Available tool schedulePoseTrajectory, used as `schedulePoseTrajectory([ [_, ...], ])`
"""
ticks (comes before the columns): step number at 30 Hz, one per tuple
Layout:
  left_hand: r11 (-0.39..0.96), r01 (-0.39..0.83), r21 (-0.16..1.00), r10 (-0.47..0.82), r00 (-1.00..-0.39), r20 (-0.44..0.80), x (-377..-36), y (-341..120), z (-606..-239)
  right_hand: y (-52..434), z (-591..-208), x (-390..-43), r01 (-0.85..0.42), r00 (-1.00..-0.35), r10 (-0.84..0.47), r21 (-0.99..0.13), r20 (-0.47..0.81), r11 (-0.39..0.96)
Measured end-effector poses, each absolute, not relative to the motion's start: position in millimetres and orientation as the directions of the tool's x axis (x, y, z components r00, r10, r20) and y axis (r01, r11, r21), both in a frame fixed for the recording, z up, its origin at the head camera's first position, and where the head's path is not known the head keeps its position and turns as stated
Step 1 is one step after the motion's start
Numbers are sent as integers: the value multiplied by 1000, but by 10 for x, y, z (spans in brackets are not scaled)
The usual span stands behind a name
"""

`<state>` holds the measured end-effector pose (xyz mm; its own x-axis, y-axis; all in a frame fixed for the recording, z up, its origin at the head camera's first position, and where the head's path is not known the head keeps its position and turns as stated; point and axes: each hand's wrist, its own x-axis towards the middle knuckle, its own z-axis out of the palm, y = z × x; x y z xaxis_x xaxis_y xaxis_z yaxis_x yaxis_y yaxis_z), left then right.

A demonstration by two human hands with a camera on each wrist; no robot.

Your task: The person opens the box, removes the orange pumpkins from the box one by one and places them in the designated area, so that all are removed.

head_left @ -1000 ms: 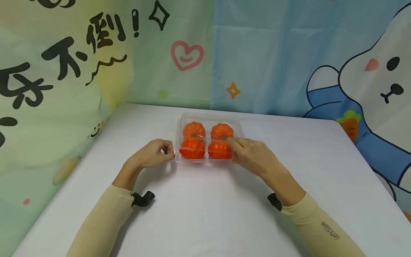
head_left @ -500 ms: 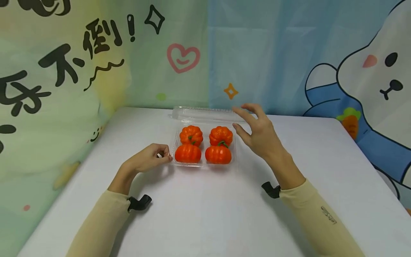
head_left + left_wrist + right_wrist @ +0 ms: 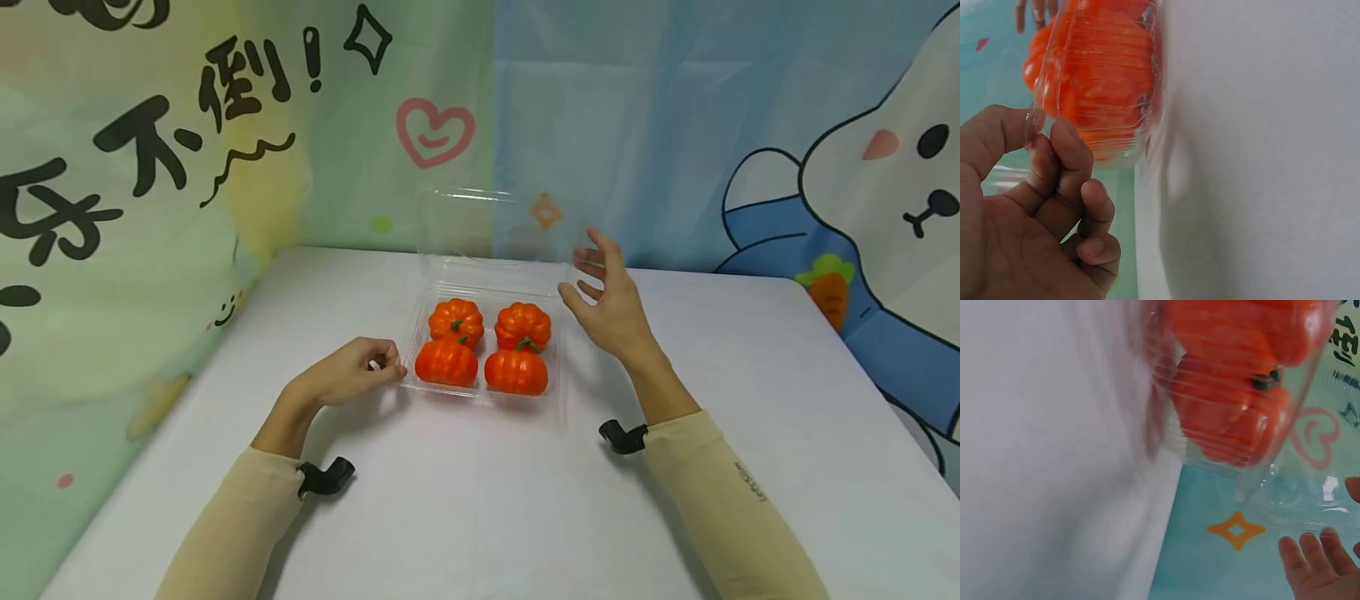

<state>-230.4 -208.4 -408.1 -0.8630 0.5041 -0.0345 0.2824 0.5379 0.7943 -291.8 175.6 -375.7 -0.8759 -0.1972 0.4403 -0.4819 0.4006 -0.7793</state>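
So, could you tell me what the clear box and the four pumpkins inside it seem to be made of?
The clear box looks like thin, glossy transparent plastic: the backdrop shows through its raised lid, and its ribbed wall catches glints in the left wrist view. The four pumpkins look like moulded plastic or foam, uniformly orange with a slight sheen and green stems; which one cannot be told.

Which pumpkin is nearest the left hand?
The front-left pumpkin, beside the left hand pinching the tray rim; the other three sit farther right or behind.
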Motion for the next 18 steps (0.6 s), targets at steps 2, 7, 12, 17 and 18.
schedulePoseTrajectory([
  [2,538,283,794,506,-862,-36,-2296,-2085,-4074,1764,-3799,-2936,-463,-886,-213,-788,411,406],
  [7,539,285,793,504,-863,-32,-2262,-2095,-4072,1763,-3893,-2978,-427,-903,-253,-795,348,430],
  [12,557,292,778,500,-866,-33,-2246,-2089,-4083,1773,-3945,-3011,-373,-924,-273,-791,268,485],
  [17,585,295,755,493,-869,-42,-2217,-2081,-4071,1786,-3986,-3039,-312,-942,-288,-776,175,548],
  [18,590,289,753,489,-871,-49,-2209,-2078,-4063,1792,-3994,-3045,-305,-944,-287,-772,166,557],
])
